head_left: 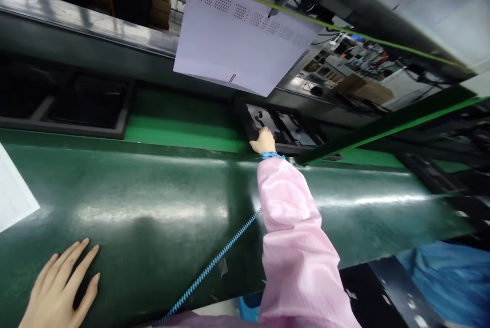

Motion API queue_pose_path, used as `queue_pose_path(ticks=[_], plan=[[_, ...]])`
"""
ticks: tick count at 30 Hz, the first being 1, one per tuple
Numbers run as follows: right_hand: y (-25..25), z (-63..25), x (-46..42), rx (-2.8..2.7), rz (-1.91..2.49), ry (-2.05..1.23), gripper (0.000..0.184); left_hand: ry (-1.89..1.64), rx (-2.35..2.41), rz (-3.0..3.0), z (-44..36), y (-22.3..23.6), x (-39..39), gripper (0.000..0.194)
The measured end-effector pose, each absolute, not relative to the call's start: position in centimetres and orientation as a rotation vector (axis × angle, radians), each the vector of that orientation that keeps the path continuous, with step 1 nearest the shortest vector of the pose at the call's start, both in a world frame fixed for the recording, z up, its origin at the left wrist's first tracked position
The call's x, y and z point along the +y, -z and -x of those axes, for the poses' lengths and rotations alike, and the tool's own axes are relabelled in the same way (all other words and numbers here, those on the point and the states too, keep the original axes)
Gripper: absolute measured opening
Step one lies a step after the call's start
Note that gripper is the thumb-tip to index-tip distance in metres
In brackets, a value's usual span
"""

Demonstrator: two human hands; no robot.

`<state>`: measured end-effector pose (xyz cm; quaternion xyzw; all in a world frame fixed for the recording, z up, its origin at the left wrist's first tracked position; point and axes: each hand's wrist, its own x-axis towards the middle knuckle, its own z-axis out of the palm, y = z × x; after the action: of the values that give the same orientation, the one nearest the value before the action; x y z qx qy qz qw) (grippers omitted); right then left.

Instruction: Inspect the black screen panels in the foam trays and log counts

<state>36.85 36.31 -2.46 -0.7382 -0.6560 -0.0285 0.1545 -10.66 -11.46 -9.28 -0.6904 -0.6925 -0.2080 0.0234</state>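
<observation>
My right hand (265,141) reaches out, its fingers curled over the near left edge of a black tray (283,145). Pale flat pieces with dark cut-outs (294,129) lie in this tray. A blue wrist strap (271,155) circles that wrist below a pink sleeve (291,216). From beneath the sleeve a coiled blue cord (214,261) runs down toward my body. At the lower left, my left hand (61,284) rests flat on the green worktop (153,190), fingers apart and holding nothing.
Another black tray (120,131) sits on the green belt (184,126) at left. A white panel (245,37) hangs over the belt. A green bar (383,126) slants across the right side. White paper (15,190) lies at far left.
</observation>
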Motion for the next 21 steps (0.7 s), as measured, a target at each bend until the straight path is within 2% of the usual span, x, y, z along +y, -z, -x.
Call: queue_pose_path(ticks=[4,10,14,18,21], plan=[[3.0,-32.3,32.2,-1.915,2.030,0.025,0.041,0.552,-2.017,2.174,10.6,8.4,-11.1,0.073],[4.7,-23.4,21.1,-2.061,1.775,-0.080,0.025,0.566,-1.843,2.234,10.8,7.2,-10.6,0.048],[5.2,-18.0,13.3,-2.128,1.635,-0.158,0.025,0.639,-1.953,2.301,11.0,7.1,-11.1,0.047],[5.2,-12.8,6.6,-2.202,1.516,-0.222,0.026,0.929,-2.304,2.293,10.7,6.8,-11.0,0.042],[4.8,-8.9,1.7,-2.305,1.336,-0.287,0.043,1.287,-2.635,2.143,9.9,5.9,-9.3,0.045]])
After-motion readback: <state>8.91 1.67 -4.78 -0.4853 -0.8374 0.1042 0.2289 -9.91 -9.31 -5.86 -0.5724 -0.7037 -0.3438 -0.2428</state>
